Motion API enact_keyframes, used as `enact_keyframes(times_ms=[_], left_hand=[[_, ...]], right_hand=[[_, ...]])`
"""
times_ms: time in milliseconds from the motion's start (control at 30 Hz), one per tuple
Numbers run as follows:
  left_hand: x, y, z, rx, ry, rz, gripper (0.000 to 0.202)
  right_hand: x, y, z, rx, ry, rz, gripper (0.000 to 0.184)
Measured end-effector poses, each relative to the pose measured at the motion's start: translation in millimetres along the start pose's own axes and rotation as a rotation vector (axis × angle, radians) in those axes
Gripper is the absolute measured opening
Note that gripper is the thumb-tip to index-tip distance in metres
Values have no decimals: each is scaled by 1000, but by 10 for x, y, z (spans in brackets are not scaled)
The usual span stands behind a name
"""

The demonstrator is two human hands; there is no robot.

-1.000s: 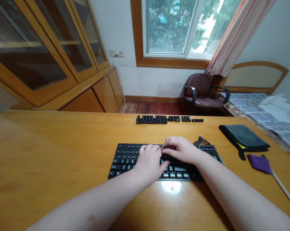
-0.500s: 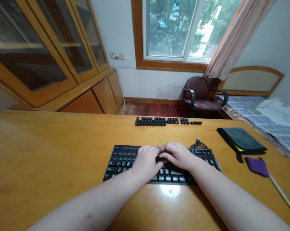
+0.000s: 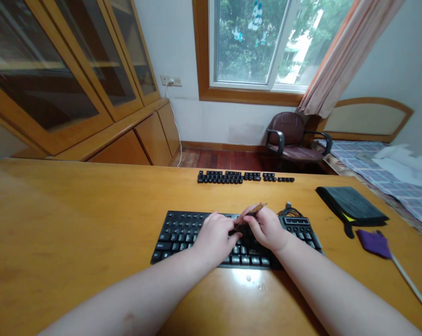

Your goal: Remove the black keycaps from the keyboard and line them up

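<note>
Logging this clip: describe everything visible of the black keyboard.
The keyboard is black, plastic-looking, with keycaps in rows, lying flat on the wooden desk, long side toward the person. The left hand rests on its middle keys; the right hand, pinching a thin tool, covers keys beside it. A coiled cable lies at its far right corner.

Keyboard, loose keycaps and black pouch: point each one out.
keyboard [image 3: 183, 231]: head view, keys on its left half.
loose keycaps [image 3: 232, 177]: head view, middle of the row.
black pouch [image 3: 351, 201]: head view, its top face.
</note>
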State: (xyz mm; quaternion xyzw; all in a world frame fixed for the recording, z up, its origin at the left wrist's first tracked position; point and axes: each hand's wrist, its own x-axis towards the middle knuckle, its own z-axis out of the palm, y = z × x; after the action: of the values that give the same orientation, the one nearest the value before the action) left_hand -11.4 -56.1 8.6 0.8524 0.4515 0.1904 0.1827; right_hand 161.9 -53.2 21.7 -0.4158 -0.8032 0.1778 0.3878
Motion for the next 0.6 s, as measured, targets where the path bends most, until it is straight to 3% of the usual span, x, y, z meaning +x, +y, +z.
enact_keyframes(times_ms=[167, 233, 433, 600], left_hand=[[2, 15, -20, -86, 63, -67, 28], [5, 23, -34, -130, 84, -75, 25], [16, 22, -49, -222, 96, -90, 23], [13, 12, -45, -251, 117, -101, 23]], right_hand=[[0, 90, 57, 209, 76, 217, 24], [-1, 118, 91, 290, 84, 256, 23], [13, 123, 136, 454, 89, 313, 23], [20, 134, 130, 411, 93, 286, 22]])
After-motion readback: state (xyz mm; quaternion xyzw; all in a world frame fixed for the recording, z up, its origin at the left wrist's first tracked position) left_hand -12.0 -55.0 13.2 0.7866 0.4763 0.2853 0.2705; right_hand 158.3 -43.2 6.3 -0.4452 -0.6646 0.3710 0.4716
